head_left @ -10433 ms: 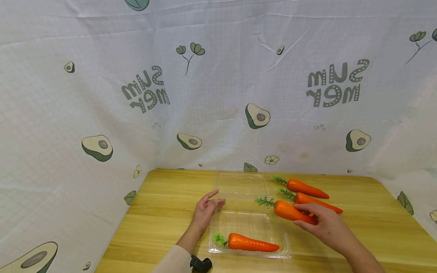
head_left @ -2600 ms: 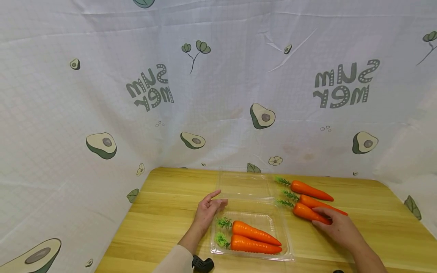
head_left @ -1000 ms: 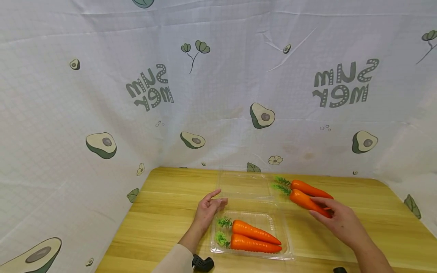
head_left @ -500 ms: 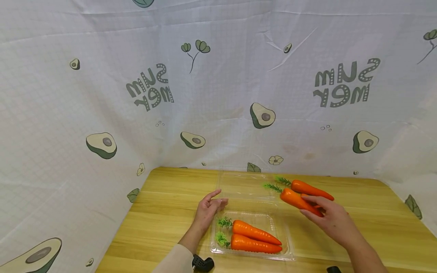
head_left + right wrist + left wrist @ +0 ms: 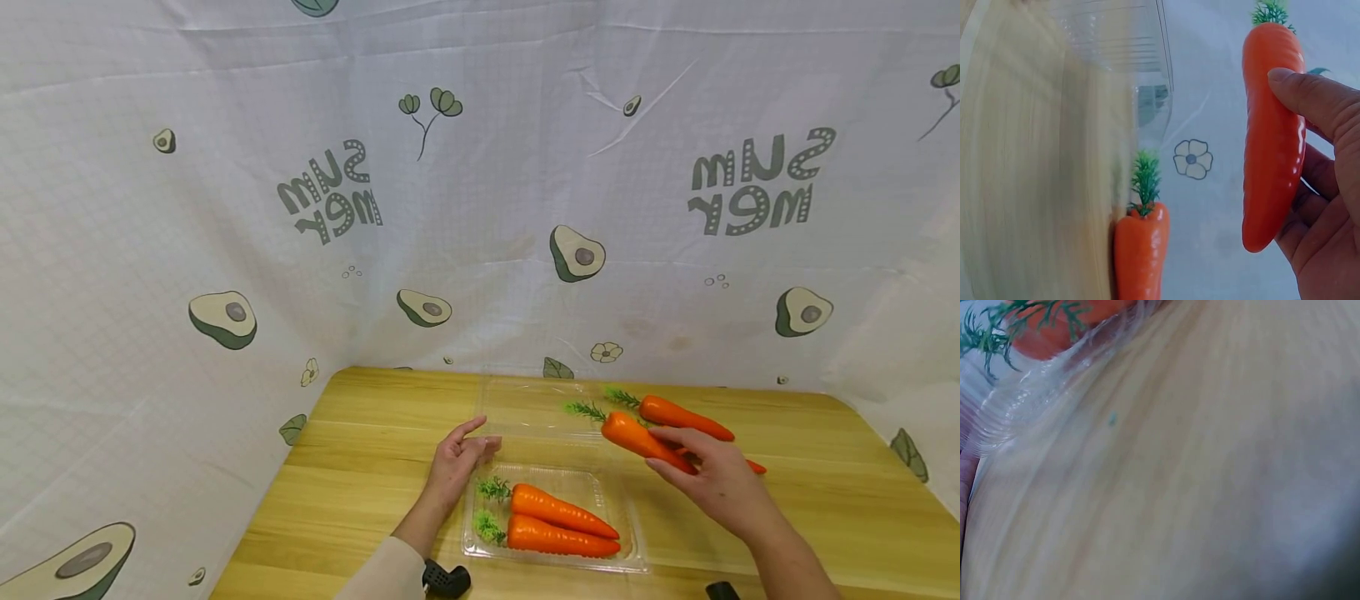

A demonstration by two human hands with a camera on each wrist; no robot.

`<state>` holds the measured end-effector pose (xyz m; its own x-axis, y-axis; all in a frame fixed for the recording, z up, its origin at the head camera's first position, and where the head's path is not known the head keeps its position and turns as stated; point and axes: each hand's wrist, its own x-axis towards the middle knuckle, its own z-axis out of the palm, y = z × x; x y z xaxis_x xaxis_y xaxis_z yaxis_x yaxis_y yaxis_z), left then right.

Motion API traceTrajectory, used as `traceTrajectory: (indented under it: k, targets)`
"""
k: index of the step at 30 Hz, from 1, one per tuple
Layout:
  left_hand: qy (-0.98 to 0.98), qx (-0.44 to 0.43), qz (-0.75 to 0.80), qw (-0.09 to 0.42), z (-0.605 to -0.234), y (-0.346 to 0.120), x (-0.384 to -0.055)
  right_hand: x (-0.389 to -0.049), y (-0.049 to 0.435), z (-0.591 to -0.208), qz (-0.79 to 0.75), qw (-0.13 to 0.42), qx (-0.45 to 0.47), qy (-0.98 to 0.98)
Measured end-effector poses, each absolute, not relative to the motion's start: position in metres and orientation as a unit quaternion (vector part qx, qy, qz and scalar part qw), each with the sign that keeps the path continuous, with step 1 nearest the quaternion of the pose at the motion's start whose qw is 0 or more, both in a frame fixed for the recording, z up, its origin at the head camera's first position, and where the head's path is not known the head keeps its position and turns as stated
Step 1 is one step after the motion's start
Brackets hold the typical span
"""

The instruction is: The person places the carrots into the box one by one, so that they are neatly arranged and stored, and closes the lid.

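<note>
My right hand (image 5: 716,483) pinches an orange toy carrot (image 5: 628,433) with green tops; it hangs raised above the table, its leaves pointing left. In the right wrist view, the thumb presses the near side of this carrot (image 5: 1272,144), with fingers behind it. A clear plastic clamshell box (image 5: 555,564) lies open, its lid folded back. Two carrots (image 5: 562,510) lie side by side inside, leaves to the left. My left hand (image 5: 450,468) rests at the box's left edge near the hinge, index finger stretched out. In the left wrist view, the box wall (image 5: 1029,400) and leaves show.
At the back right lies a carrot (image 5: 682,415) on the wooden table (image 5: 375,433). Another carrot (image 5: 756,467) is mostly hidden behind my right hand, its tip showing. A printed white cloth (image 5: 480,208) hangs behind. A black device (image 5: 446,579) sits at my left wrist.
The right hand has lifted a carrot from the table and moved left with it, uncovering another's tip. Since the oldest frame, a second carrot lies in the box. The left hand stays put.
</note>
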<state>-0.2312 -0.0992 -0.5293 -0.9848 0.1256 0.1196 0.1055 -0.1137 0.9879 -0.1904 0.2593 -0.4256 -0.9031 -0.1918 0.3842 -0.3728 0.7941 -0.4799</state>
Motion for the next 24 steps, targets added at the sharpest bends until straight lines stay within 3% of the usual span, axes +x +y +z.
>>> traceTrajectory:
  k: [13, 24]
  targets:
    - [0.666, 0.075, 0.742, 0.011, -0.528, -0.100, -0.232, -0.193, 0.242, -0.428, 0.290, 0.175, 0.194, -0.921]
    - [0.661, 0.076, 0.746, 0.013, -0.529, -0.098, -0.232, -0.190, 0.224, -0.428, 0.316, 0.094, 0.171, -0.929]
